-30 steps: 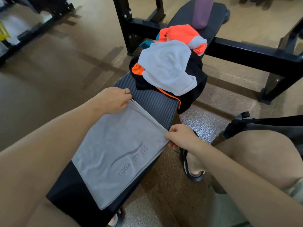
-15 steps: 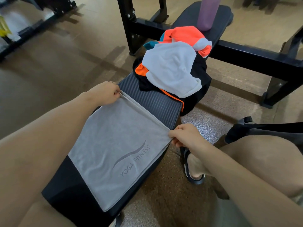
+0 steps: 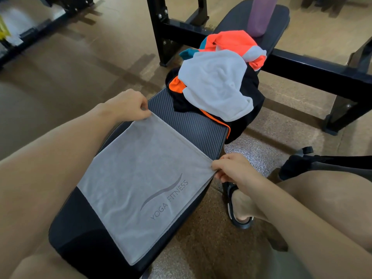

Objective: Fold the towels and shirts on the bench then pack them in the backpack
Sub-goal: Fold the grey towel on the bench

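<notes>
A grey towel [image 3: 141,178] printed "YOGA FITNESS" lies flat on the near part of the black bench [image 3: 193,125]. My left hand [image 3: 126,105] pinches its far left corner. My right hand [image 3: 231,168] pinches its far right corner at the bench's right edge. Farther along the bench sits a heap of clothes: a white towel [image 3: 215,83] on top, a black garment with orange trim [image 3: 249,109] under it, and an orange, teal and grey shirt [image 3: 233,41] behind. A black backpack [image 3: 302,164] is partly visible on the floor at the right, behind my knee.
A purple bottle [image 3: 261,15] stands on the bench's far end. The black steel frame [image 3: 302,67] of the bench crosses behind the heap. A rack [image 3: 30,31] runs along the floor at the far left. My sandalled foot [image 3: 239,206] rests beside the bench.
Both hands have drawn the towel's far edge taut and slightly away from me, flattening it on the bench. The clothes heap has not moved.
</notes>
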Demonstrator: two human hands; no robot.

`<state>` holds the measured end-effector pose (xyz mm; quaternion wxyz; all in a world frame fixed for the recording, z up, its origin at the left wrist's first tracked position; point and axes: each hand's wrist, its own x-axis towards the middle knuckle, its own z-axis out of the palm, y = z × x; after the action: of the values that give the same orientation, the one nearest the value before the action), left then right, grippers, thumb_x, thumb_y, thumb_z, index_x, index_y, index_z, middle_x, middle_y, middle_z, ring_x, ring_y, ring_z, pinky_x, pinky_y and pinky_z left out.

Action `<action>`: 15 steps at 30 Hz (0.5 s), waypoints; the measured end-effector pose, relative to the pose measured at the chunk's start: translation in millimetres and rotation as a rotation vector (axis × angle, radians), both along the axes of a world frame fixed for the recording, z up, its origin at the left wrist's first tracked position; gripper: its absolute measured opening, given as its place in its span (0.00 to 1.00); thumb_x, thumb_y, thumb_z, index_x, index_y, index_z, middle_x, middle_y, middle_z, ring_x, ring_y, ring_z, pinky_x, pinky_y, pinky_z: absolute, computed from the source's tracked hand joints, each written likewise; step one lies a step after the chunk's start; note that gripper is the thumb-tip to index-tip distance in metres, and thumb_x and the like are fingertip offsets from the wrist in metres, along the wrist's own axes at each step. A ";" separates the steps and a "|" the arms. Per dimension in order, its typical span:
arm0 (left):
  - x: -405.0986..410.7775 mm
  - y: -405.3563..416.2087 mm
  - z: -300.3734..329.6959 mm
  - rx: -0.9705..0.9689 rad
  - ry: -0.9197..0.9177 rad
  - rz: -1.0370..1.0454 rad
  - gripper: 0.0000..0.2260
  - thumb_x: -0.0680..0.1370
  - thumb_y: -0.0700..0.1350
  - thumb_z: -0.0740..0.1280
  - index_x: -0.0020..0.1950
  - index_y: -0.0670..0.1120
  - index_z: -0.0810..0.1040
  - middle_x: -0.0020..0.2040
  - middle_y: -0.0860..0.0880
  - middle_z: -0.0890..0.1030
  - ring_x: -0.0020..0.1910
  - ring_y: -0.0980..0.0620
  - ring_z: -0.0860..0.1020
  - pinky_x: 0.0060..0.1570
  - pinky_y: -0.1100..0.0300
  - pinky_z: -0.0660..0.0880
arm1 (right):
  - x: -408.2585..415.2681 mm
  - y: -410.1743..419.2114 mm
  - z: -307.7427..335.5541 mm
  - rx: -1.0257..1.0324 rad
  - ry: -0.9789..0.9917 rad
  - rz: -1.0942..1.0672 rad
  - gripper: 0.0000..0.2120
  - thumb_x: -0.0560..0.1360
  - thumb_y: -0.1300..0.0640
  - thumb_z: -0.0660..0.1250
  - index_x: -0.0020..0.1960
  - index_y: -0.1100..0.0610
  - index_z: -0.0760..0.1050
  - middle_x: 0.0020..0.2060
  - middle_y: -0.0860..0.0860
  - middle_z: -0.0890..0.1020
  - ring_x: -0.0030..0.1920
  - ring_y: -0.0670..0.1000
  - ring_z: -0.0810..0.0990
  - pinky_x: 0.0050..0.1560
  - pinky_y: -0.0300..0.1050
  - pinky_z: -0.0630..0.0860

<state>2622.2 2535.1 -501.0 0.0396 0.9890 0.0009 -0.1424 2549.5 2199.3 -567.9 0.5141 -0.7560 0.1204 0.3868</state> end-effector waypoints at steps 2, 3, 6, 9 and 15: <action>1.7 -3.5 0.4 0.038 -0.013 -0.017 0.10 0.76 0.47 0.67 0.43 0.42 0.83 0.38 0.45 0.81 0.41 0.42 0.79 0.42 0.52 0.76 | 2.0 0.2 1.2 0.023 0.040 -0.021 0.05 0.68 0.62 0.72 0.34 0.59 0.79 0.28 0.56 0.81 0.32 0.53 0.77 0.35 0.44 0.73; 3.0 -4.3 -0.2 0.048 -0.014 -0.016 0.10 0.76 0.47 0.67 0.42 0.42 0.83 0.38 0.44 0.82 0.41 0.42 0.79 0.42 0.52 0.76 | 2.9 0.3 1.5 0.040 0.066 -0.039 0.04 0.68 0.63 0.72 0.35 0.59 0.79 0.28 0.56 0.80 0.31 0.52 0.76 0.33 0.43 0.72; 6.1 -4.8 -2.0 0.039 0.000 -0.001 0.08 0.76 0.46 0.67 0.42 0.43 0.81 0.39 0.44 0.81 0.41 0.43 0.78 0.40 0.55 0.72 | 4.6 -0.2 1.5 0.078 0.120 -0.080 0.02 0.69 0.65 0.71 0.38 0.62 0.79 0.28 0.56 0.78 0.29 0.52 0.74 0.28 0.41 0.69; 8.1 -2.6 -5.2 0.028 0.030 -0.008 0.06 0.77 0.46 0.67 0.45 0.44 0.80 0.40 0.47 0.80 0.42 0.45 0.78 0.41 0.56 0.71 | 5.5 -1.2 -0.4 0.105 0.125 -0.113 0.01 0.69 0.66 0.71 0.40 0.64 0.80 0.29 0.57 0.78 0.29 0.51 0.75 0.25 0.40 0.70; 9.0 -2.9 -17.2 -0.098 0.007 0.153 0.10 0.79 0.44 0.63 0.50 0.42 0.82 0.46 0.44 0.82 0.46 0.45 0.78 0.46 0.53 0.73 | 4.1 -1.6 -3.7 0.111 0.113 -0.135 0.02 0.71 0.64 0.73 0.41 0.63 0.80 0.29 0.56 0.80 0.27 0.49 0.77 0.26 0.39 0.72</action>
<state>2631.2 2532.2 -518.2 0.0990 0.9824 0.0696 -0.1422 2553.5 2197.8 -571.6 0.5725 -0.6935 0.1784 0.3994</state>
